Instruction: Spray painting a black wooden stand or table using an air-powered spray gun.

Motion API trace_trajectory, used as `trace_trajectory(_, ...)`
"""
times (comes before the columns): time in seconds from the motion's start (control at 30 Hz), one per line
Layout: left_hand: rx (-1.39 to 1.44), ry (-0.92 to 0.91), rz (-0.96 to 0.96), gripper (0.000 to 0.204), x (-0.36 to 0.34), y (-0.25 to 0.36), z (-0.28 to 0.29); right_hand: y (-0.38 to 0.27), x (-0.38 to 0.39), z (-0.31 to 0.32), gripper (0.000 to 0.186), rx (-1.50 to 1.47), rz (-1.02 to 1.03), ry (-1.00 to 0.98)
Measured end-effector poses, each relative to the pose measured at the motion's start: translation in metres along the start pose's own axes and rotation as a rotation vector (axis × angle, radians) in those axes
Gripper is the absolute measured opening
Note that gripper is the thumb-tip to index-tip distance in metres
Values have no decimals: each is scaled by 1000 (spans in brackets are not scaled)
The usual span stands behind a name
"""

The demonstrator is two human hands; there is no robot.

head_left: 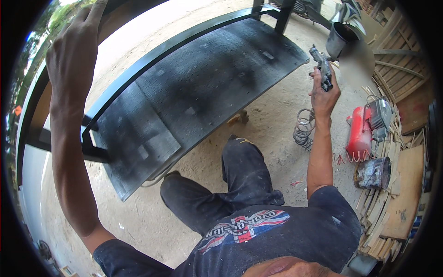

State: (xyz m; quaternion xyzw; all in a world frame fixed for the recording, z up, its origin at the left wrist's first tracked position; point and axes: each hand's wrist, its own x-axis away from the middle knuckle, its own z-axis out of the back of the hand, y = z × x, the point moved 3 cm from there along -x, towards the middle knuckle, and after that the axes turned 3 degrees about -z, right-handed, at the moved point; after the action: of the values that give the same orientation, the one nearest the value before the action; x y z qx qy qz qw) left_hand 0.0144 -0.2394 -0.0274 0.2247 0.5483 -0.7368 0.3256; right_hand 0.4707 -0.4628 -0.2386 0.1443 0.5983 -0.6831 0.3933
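Observation:
My right hand [326, 96] is wrapped round the grip of a spray gun [322, 68], held up to the right of a black panel. A dark metal cup [339, 41] sits at the gun's top end. High on the left, my left hand [71, 60] rests on the upper edge of a black furniture frame [42, 74] and seems to grip it; its fingertips run out of view. Between my hands the wide black panel [207, 69] lies low within the frame, its coat patchy with lighter spots. A black rail [157, 55] runs along its far side.
A coiled air hose [302, 131] hangs below my right hand. Right of it stand a red air compressor [360, 134] and a paint-stained can [372, 173]. Wooden slats [376, 221] and boards line the right side. Parts of a motorbike [311, 11] show at the top right.

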Motion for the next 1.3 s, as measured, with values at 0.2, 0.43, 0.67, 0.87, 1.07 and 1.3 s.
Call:
trace_trajectory(0.2,38,-19,50,47,55,-32,71,-37,28,2,41,-92,-27,-9)
trace_trajectory(0.43,125,-130,165,50,137,-99,99,-73,69,-4,43,-142,9,-63)
trace_trajectory(0.67,82,-142,164,55,192,-163,91,-92,92,-6,47,-217,0,-119)
trace_trajectory(0.87,94,-78,136,55,189,-165,87,-128,99,-12,37,-300,27,-188)
trace_trajectory(1.07,66,-76,98,53,194,-171,79,-164,103,-21,35,-435,108,-354)
trace_trajectory(1.3,7,-167,118,52,202,-181,76,-173,128,-44,40,-387,91,-131)
